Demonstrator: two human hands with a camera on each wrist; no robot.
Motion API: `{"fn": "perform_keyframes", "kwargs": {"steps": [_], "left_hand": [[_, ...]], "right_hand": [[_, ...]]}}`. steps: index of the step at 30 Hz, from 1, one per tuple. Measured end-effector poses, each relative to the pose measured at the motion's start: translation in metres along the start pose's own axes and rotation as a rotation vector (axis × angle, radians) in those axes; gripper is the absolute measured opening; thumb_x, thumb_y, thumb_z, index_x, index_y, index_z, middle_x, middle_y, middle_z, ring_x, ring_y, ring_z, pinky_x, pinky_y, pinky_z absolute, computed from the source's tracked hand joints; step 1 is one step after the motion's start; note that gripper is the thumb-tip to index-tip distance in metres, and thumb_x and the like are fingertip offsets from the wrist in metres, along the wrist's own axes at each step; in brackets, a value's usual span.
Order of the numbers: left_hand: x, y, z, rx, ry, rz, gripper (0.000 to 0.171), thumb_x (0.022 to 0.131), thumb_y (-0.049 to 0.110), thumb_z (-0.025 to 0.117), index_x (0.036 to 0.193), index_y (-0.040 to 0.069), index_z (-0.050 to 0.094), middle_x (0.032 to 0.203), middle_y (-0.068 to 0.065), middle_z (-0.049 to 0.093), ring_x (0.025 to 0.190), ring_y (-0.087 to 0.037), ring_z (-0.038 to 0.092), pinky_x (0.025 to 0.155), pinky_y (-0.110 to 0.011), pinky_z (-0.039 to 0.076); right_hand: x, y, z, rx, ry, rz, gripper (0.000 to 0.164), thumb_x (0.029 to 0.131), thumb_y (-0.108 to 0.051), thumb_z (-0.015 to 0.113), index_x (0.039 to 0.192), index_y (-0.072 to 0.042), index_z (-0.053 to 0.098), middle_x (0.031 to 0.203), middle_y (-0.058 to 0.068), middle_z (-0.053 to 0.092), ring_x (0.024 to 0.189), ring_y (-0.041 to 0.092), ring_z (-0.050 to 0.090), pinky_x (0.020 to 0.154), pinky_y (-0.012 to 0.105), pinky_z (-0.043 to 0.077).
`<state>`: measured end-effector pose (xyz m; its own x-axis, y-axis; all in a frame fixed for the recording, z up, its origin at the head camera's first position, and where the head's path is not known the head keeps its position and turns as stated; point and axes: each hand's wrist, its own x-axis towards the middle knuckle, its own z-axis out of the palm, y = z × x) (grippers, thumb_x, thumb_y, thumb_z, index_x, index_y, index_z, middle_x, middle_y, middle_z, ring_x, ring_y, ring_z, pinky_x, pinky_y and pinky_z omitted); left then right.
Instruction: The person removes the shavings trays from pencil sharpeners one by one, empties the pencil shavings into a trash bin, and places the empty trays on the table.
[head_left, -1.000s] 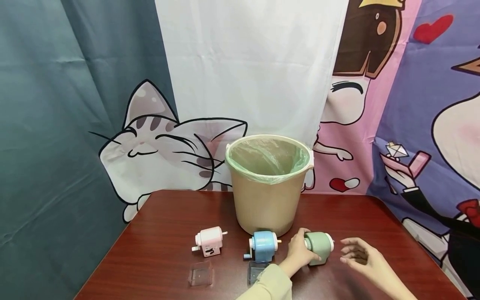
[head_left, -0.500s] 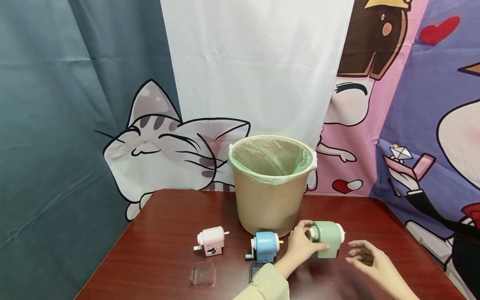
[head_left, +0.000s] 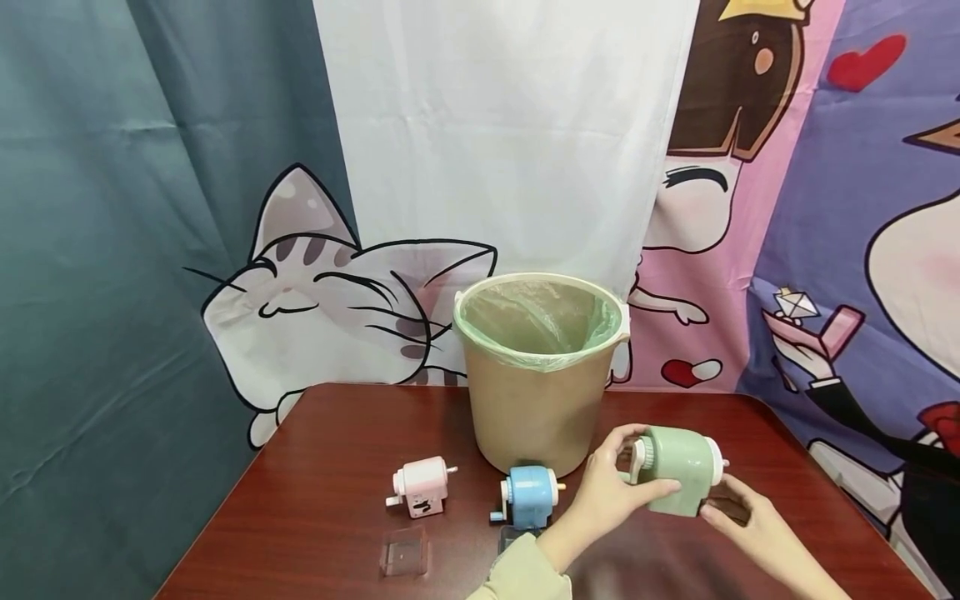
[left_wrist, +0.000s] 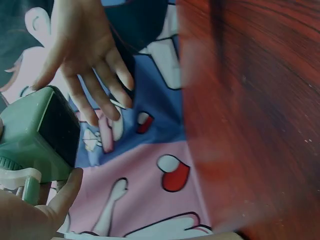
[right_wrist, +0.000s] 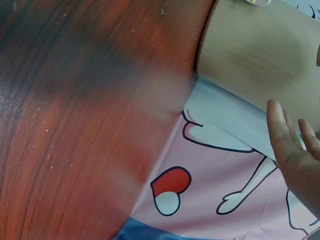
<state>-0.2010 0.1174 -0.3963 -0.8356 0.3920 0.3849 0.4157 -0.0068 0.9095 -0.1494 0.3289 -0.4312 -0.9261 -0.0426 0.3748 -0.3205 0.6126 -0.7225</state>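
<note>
- Raised and shifted toward the right edge of the table (head_left: 322,467): green boxy plastic sharpener (head_left: 681,473), gripped by the left hand (head_left: 604,487), seemingly leaving its base exposed
- Right hand (head_left: 753,529) spread beside it, contact unclear

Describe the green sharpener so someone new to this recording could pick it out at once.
Find the large beige bin on the table. Nearer, to its right in the head view, the left hand grips the green sharpener. Unlike the pink sharpener and blue sharpener standing on the table, it is held aloft.

L-wrist: grn sharpener (left_wrist: 21,131) cut @ edge | head: R fingers (head_left: 742,490), contact unclr
</note>
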Motion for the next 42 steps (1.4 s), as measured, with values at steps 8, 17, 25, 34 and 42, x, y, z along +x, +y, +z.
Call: {"fn": "perform_keyframes", "kwargs": {"steps": [8,17,25,34,42], "left_hand": [[-0.003,0.016,-0.006,-0.125,0.000,-0.018,0.058,0.072,0.007,0.080,0.123,0.013,0.052,0.107,-0.005,0.066,0.082,0.006,0.056,0.075,-0.015,0.048],[-0.005,0.019,-0.011,-0.160,0.015,-0.007,0.057,0.071,0.005,0.080,0.122,0.012,0.055,0.105,-0.009,0.067,0.081,0.006,0.057,0.076,-0.017,0.050],[-0.009,0.025,-0.017,-0.095,0.004,0.041,0.064,0.071,0.009,0.081,0.127,0.017,0.051,0.109,-0.005,0.065,0.085,0.004,0.057,0.072,-0.015,0.051],[-0.016,0.029,-0.029,0.015,-0.016,0.162,0.080,0.065,0.010,0.085,0.132,0.019,0.041,0.110,-0.006,0.067,0.086,0.003,0.055,0.062,-0.016,0.052],[-0.027,0.032,-0.048,0.060,0.000,0.195,0.080,0.064,0.012,0.086,0.130,0.020,0.042,0.105,-0.006,0.069,0.082,0.002,0.059,0.060,-0.017,0.053]], "right_hand": [[0.000,-0.007,-0.003,0.153,-0.048,-0.025,0.071,0.084,0.009,0.058,0.115,-0.053,0.040,0.102,-0.033,0.053,0.089,-0.013,0.055,0.066,0.014,0.050],[0.003,-0.030,0.005,0.314,0.042,-0.099,0.071,0.078,0.019,0.056,0.120,-0.039,0.050,0.105,-0.025,0.060,0.092,-0.011,0.058,0.072,0.007,0.047],[0.006,-0.049,0.011,0.425,0.084,-0.030,0.062,0.079,0.019,0.057,0.111,-0.034,0.058,0.098,-0.019,0.065,0.089,-0.008,0.061,0.070,0.009,0.050],[0.006,-0.070,0.017,0.516,0.105,-0.040,0.060,0.076,0.021,0.059,0.109,-0.029,0.062,0.097,-0.016,0.067,0.088,-0.005,0.064,0.071,0.011,0.051],[0.006,-0.086,0.032,0.513,0.072,-0.092,0.059,0.074,0.022,0.061,0.110,-0.026,0.061,0.098,-0.014,0.067,0.089,-0.003,0.064,0.073,0.013,0.052]]}}
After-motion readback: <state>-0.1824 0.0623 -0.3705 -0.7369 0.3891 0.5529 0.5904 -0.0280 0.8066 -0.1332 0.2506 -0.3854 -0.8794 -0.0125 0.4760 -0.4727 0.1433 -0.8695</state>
